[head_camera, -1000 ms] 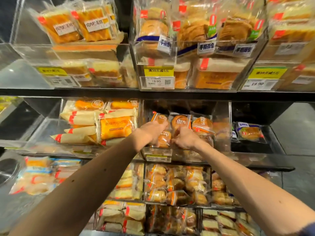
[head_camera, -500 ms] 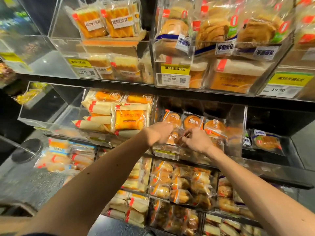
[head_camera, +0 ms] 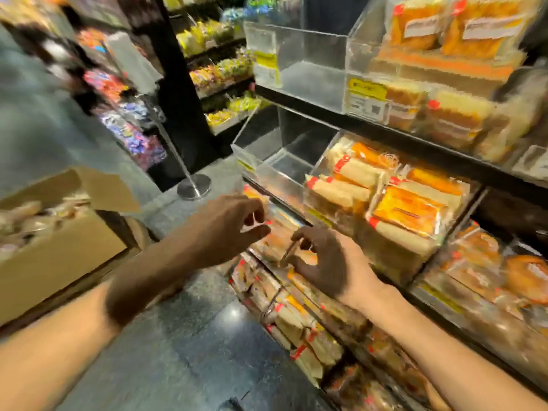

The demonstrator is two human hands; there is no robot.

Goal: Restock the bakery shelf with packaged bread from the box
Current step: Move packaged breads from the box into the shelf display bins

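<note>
Head view: the frame is smeared, so fine detail is lost. My left hand [head_camera: 228,229] hangs in front of the shelf [head_camera: 385,129], between it and the box [head_camera: 62,256]. Its fingers are loosely curled, with a pale sliver showing by the fingertips. I cannot tell whether that is a scrap of wrapper in a pinch or only a pack seen through the gap. My right hand [head_camera: 323,262] is just beside it, lower and nearer the shelf. Its fingers are curled too, with a thin line at the tips, and again I cannot tell if it grips anything.

The box stands open on my left, apart from the shelf, with packaged bread [head_camera: 26,221] heaped inside. On the shelf, orange packs [head_camera: 406,209] fill 1 clear bin [head_camera: 311,185].

I judge the packaged bread to be light and soft, and its film slick and crinkly, so a hard squeeze would crush the loaf and a loose pinch would slip. I would take each pack by its sealed end, or cradle it under its broad face with flat fingers, using 2 hands for a stack.
</note>
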